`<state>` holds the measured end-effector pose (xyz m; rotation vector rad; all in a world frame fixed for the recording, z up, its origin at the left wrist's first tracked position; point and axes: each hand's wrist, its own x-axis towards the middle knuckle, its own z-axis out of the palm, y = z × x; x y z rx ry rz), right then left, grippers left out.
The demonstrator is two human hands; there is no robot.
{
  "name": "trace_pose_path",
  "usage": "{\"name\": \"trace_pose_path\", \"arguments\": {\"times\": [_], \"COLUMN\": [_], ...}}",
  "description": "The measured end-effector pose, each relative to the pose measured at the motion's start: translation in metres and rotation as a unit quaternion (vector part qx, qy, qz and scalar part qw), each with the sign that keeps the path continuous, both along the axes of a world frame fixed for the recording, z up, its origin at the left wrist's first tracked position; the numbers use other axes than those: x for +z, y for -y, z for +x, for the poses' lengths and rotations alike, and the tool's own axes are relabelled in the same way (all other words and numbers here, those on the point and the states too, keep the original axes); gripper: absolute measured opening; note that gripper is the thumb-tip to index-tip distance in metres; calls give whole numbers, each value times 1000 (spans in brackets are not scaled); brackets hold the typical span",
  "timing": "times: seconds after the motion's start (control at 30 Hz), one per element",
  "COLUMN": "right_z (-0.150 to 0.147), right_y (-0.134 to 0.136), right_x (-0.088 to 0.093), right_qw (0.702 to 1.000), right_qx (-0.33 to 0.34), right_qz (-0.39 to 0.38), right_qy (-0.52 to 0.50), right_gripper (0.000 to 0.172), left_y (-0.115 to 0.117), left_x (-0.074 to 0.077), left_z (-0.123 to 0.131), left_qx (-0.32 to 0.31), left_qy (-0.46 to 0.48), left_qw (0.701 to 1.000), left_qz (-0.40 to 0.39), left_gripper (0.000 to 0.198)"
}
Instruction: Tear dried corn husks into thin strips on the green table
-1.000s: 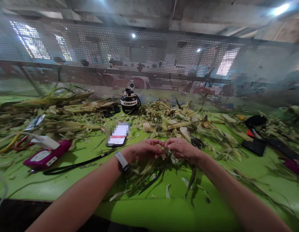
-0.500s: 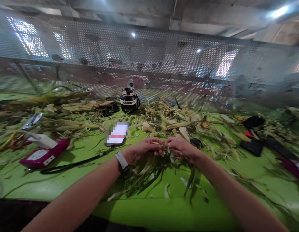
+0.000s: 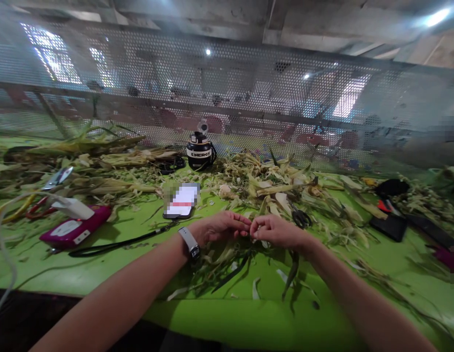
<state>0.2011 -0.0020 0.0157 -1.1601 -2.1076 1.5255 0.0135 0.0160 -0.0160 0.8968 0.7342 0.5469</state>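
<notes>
My left hand (image 3: 223,227), with a grey-banded watch (image 3: 190,242) on its wrist, has its fingers bent together at the middle of the green table (image 3: 256,320). My right hand (image 3: 272,231) is closed in a pinch, its fingertips meeting those of the left. Whatever lies between the fingertips is too small to make out. Beneath and around both hands lie loose green husk strips (image 3: 227,274). Black-handled scissors (image 3: 302,216) rest just beyond my right hand.
A phone (image 3: 182,200) and a magenta power block (image 3: 76,227) with cables lie to the left. Behind stand a black jar (image 3: 199,152) and heaps of husks (image 3: 263,176). A black flat item (image 3: 390,225) lies at right, before a perforated screen (image 3: 241,88).
The whole view has shifted slightly, so things appear a little further right. My right hand has turned somewhat, and more of the scissors shows. Both hands remain together at the fingertips.
</notes>
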Motion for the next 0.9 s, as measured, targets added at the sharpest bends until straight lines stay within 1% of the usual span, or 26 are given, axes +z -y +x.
{"name": "trace_pose_path", "arguments": {"times": [0.13,0.3,0.4,0.5,0.57,0.67,0.77,0.9], "right_z": [2,2,2,3,4,6,7,6], "right_y": [-2,1,2,0,-2,-5,-6,-6], "right_x": [-3,5,8,6,4,1,0,0], "right_qw": [1000,1000,999,999,999,1000,998,994], "right_qx": [7,13,26,32,23,-14,-43,-50], "right_qz": [-2,1,12,25,19,20,45,79], "right_qy": [9,14,26,5,-11,-8,11,54], "right_gripper": [13,11,11,10,13,17,18,17], "left_y": [-2,-3,-2,0,1,4,5,4], "left_x": [-2,-3,-2,0,1,0,-3,-3], "left_z": [-2,-2,-2,-2,-2,-1,0,2], "left_qx": [-13,-16,-9,2,6,13,29,46], "left_qy": [5,12,3,-9,-12,-11,-9,-22], "left_qw": [1000,1000,1000,1000,1000,998,993,979], "left_qz": [-6,-14,-13,-6,14,62,110,199], "left_gripper": [22,32,34,36,38,42,42,39]}}
